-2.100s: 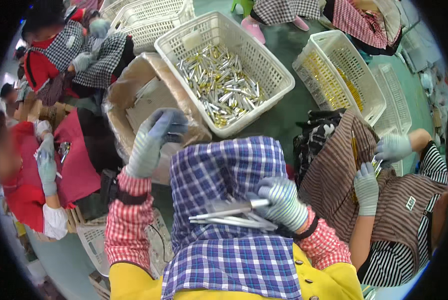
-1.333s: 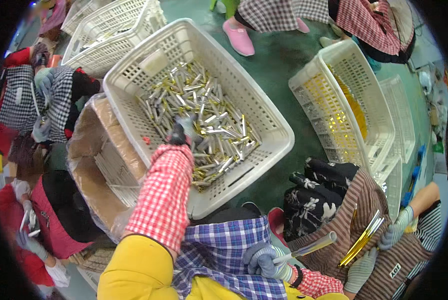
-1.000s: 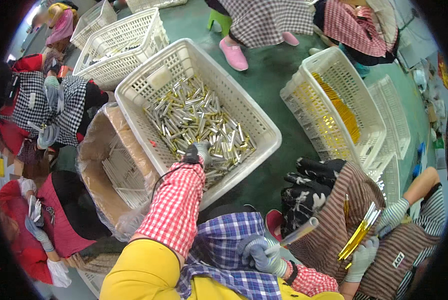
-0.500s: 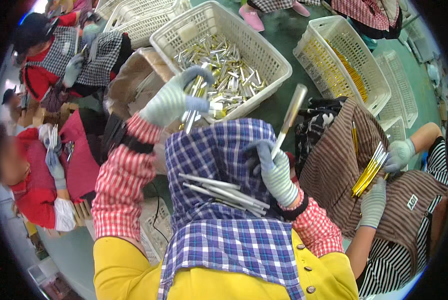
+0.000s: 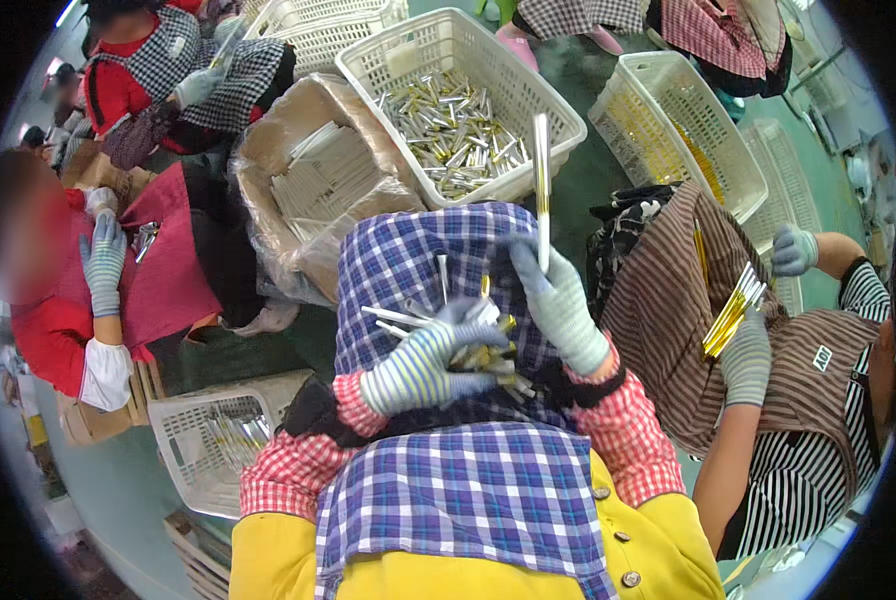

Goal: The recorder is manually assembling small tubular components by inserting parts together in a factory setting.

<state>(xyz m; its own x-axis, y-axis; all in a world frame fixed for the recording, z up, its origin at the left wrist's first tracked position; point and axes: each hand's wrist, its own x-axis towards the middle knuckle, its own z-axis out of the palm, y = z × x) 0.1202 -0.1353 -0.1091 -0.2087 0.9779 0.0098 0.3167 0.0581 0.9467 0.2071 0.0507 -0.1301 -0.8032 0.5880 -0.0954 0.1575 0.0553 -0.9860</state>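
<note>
On the blue checked apron (image 5: 418, 490) over my lap lie several slim white tubes (image 5: 383, 318). My left hand (image 5: 423, 360), in a striped glove, hovers low over the lap. Its fingers and thumb are spread around a loose bunch of short silver-and-gold tubes (image 5: 486, 360); motion blurs them somewhat. In my right hand (image 5: 565, 310), also gloved, a long slim tube (image 5: 543, 185) stands nearly upright. That tube is shiny silver with a gold band above a white lower part, and my fingers are closed around its lower end.
Ahead stands a white crate (image 5: 468, 195) full of short silver-and-gold tubes. Left of it is a lined carton (image 5: 253, 180) of white tubes. A smaller white basket (image 5: 173, 440) sits lower left. Co-workers sit on both sides; the right one's gloved hand (image 5: 748, 360) holds gold-and-silver tubes. Another crate (image 5: 623, 90) holds gold pieces.
My left hand has come back from the crate to my lap, bringing short silver-and-gold tubes. The long tube in my right hand has swung more upright and shifted slightly left.
</note>
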